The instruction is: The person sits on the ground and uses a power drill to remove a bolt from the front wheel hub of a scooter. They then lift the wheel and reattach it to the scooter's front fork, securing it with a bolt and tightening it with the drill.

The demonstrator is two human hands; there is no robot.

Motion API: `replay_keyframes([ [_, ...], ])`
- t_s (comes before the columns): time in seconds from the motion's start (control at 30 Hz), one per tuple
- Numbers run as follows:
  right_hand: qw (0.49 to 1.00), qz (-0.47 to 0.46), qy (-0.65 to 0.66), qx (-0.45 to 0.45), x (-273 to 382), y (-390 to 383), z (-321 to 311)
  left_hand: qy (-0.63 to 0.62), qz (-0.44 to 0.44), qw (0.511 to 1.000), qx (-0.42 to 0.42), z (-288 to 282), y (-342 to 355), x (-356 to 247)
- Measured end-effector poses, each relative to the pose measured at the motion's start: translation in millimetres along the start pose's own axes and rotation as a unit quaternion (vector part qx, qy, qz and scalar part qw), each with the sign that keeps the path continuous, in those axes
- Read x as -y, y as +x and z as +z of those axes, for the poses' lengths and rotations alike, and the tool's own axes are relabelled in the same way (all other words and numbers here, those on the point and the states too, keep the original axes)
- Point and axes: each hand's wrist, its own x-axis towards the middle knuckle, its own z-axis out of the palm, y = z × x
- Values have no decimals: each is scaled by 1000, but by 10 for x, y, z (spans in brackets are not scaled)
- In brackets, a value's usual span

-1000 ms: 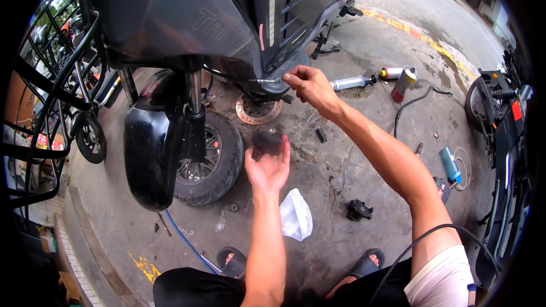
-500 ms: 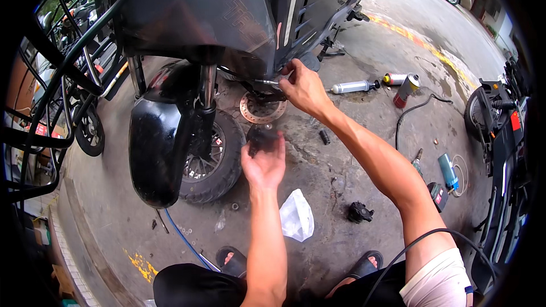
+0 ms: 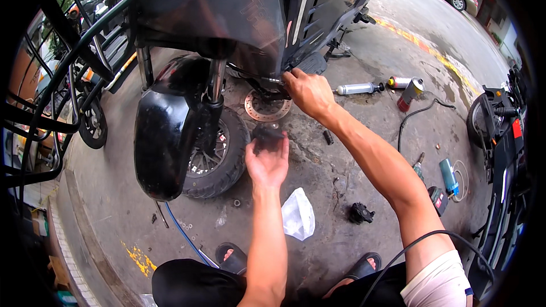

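Note:
My left hand (image 3: 267,165) is palm up beside the front wheel (image 3: 219,162), its fingers curled round a blackish, blurred part (image 3: 268,138) whose kind I cannot make out. Just beyond it sits a copper-coloured brake disc (image 3: 263,115). Higher up, my right hand (image 3: 310,94) pinches a slim silver metal rod (image 3: 275,81) at the lower edge of the dark scooter body (image 3: 227,5). Its fingertips hide the end of the rod. The black front mudguard (image 3: 162,142) and a fork leg (image 3: 216,79) stand to the left of both hands.
Right of my hands lie a clear syringe (image 3: 358,88), a red spray can (image 3: 407,98), a black hose (image 3: 405,128), a blue cylinder (image 3: 448,177) and a black mechanical part (image 3: 360,213). A white plastic bag (image 3: 298,215) is near my feet. Another scooter (image 3: 500,153) stands far right.
The whole view has shifted slightly, with the scooter a little further right in it. Both hands keep their grips and nearly the same places against the scooter.

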Motion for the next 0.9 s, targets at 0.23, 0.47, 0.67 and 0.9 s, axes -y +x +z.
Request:
replay_keyframes([
  [0.23,997,-77,-3,14,185,-325,-65,29,21,999,-11,-54,-28,-111],
  [0.47,991,-96,89,31,231,-707,-162,49,16,999,-2,-32,-8,-17],
  [0.67,983,-88,158,43,363,-764,-210,40,17,999,19,-72,15,37],
  [0.9,964,5,254,73,479,-770,-271,55,35,997,44,-63,-8,34],
])
